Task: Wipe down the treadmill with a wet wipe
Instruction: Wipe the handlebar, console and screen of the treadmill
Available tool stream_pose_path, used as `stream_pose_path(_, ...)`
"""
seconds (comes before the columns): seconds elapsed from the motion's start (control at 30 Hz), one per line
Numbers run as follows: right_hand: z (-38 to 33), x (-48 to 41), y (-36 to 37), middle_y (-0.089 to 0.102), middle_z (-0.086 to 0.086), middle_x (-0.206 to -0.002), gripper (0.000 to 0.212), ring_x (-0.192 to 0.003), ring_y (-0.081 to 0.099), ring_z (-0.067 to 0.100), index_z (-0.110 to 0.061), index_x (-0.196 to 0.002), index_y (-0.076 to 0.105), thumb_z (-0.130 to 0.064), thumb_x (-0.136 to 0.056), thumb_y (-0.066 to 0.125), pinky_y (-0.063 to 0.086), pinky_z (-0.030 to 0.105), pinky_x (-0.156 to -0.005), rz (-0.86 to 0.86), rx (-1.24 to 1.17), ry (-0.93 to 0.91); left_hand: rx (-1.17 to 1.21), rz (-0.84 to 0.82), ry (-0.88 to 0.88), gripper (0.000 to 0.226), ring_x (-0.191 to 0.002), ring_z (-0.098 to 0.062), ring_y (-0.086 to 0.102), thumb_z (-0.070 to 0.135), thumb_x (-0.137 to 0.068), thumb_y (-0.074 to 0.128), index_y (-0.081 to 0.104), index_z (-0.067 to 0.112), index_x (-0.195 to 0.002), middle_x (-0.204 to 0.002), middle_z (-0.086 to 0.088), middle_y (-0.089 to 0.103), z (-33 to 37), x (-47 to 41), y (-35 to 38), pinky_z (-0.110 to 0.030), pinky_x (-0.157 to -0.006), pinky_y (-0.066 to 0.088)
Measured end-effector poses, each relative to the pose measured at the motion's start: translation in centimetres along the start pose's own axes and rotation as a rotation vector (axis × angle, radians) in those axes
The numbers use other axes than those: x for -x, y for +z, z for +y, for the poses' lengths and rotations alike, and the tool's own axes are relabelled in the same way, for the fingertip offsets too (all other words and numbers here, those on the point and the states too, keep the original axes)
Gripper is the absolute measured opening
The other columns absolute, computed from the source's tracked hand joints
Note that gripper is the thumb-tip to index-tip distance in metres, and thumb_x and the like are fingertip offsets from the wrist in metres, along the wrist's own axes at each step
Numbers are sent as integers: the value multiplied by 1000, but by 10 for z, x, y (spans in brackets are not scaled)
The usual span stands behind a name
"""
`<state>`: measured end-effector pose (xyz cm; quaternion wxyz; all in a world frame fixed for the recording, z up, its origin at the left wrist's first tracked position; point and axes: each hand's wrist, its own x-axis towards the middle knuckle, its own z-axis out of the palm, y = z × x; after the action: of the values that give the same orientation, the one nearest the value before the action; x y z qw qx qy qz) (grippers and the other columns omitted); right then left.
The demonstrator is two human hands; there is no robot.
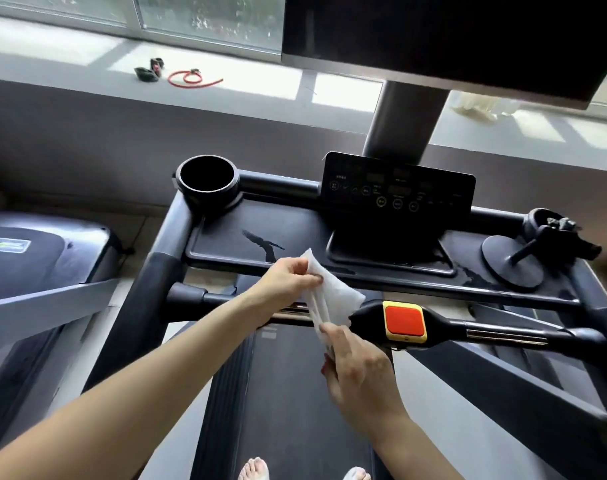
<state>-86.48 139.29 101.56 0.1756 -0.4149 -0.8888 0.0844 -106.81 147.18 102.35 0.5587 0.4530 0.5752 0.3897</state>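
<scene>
I stand on a black treadmill whose console tray (232,237) shows wet streaks. A white wet wipe (336,292) hangs in the air just in front of the tray, above the handlebar. My left hand (288,278) pinches its upper edge. My right hand (357,365) pinches its lower edge from below. The control panel (397,188) stands upright behind the tray. A red stop button in a yellow frame (404,322) sits on the handlebar, right of the wipe.
A round cup holder (206,180) sits at the tray's left corner and a black stand with a round base (513,261) at its right. A dark screen (451,39) hangs overhead. Another machine (42,251) stands left. A red cord (191,77) lies on the windowsill.
</scene>
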Motion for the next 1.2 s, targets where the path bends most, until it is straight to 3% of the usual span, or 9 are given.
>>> stream_pose_path(0.13, -3, 0, -18, 60, -1, -89, 33, -68, 58, 17, -13, -123, 63, -29, -94, 57, 51, 32, -57, 137, 11, -12, -142, 17, 27, 15, -75, -15, 62, 23, -75, 60, 71, 17, -83, -79, -2, 70, -13, 1, -4, -41, -75, 54)
stream_pose_path(0.27, 1, -37, -28, 59, 5, -96, 20, -83, 57, 23, -8, -107, 67, -8, -89, 59, 50, 32, -69, 311, 30, 7, -613, 149, -36, 19, -63, -24, 62, 33, -79, 63, 59, 16, -71, -60, 2, 61, -16, 10, 2, -44, -67, 60)
stream_pose_path(0.43, 20, -92, 3, 59, 4, -120, 47, -115, 56, 26, -17, -131, 51, -29, -88, 64, 48, 38, -90, -555, 201, 79, -640, 206, -100, 12, -80, -10, 68, 42, -82, 73, 73, 31, -77, -77, 15, 72, -10, 16, -9, -26, -71, 52)
stream_pose_path(0.7, 21, -162, 11, 67, 0, -73, 31, -60, 64, 18, -13, -84, 68, -35, -70, 86, 50, 23, -49, -1155, 41, 239, -861, 280, 74, 22, -93, -15, 62, 47, -90, 65, 72, 26, -93, -92, 10, 67, -29, 54, -49, -36, -85, 52)
stream_pose_path(0.77, 19, -151, 19, 65, 1, -73, 23, -62, 63, 20, -17, -79, 61, -30, -73, 79, 50, 26, -53, -1005, 95, 213, -884, 292, 140, 27, -89, -15, 60, 52, -88, 63, 72, 27, -90, -85, 12, 62, -36, 57, -53, -36, -82, 51)
stream_pose_path(0.9, 41, -82, 41, 56, 1, -64, 36, -54, 55, 26, -19, -77, 50, -11, -61, 80, 41, 33, -48, -285, 431, -87, -1046, 350, 278, 45, -81, -16, 57, 62, -84, 52, 73, 23, -90, -82, 11, 61, -46, 64, -64, -35, -79, 48)
stream_pose_path(0.97, 48, -72, 40, 54, 2, -59, 43, -49, 54, 25, -16, -74, 54, -4, -47, 85, 37, 32, -48, -187, 497, -97, -1100, 388, 326, 42, -81, -16, 56, 60, -84, 54, 72, 23, -91, -84, 9, 61, -50, 71, -73, -35, -81, 48)
stream_pose_path(1.1, 30, -103, 26, 64, 1, -81, 22, -75, 64, 26, -21, -85, 52, -23, -77, 72, 42, 31, -61, -520, 456, 144, -1251, 380, 336, 34, -90, -21, 58, 52, -80, 63, 69, 24, -98, -91, 7, 60, -53, 91, -90, -40, -95, 47)
stream_pose_path(1.2, 9, -143, 23, 61, 1, -77, 22, -67, 59, 22, -17, -76, 54, -26, -75, 75, 44, 25, -56, -917, 300, 174, -1315, 380, 295, 34, -98, -23, 58, 42, -78, 69, 69, 24, -106, -100, 5, 62, -58, 103, -97, -42, -102, 45)
